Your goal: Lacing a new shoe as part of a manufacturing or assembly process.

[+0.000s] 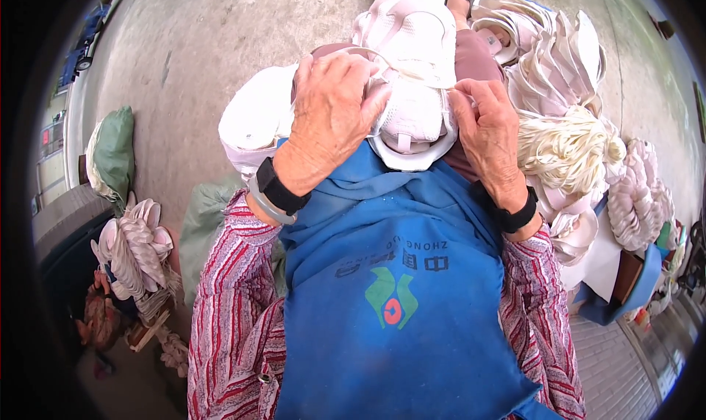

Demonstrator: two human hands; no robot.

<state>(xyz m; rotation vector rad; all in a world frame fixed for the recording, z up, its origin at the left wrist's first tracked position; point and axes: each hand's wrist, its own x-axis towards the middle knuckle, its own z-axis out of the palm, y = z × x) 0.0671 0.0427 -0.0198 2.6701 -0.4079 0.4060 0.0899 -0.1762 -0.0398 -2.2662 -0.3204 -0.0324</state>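
On my lap, over a blue apron [390, 273], lies a pale pinkish-white shoe upper [412, 118], its tongue and heel opening toward me. A white shoelace [412, 73] crosses it. My left hand [331, 107] is closed on the lace at the upper's left side, with a loop rising by the fingers. At the right edge my right hand [487, 122] pinches the lace between thumb and forefinger; the fingertips are partly hidden. More pale uppers [404, 30] lie just beyond. A stack of white shoe parts [257, 111] sits left of my left hand.
To the right are stacked uppers [562, 67], a bundle of cream laces [562, 144] and a blue bin [621, 302]. At the left stand a green sack [118, 155] and more bundled shoe parts [136, 247]. Concrete floor [198, 52] stretches ahead.
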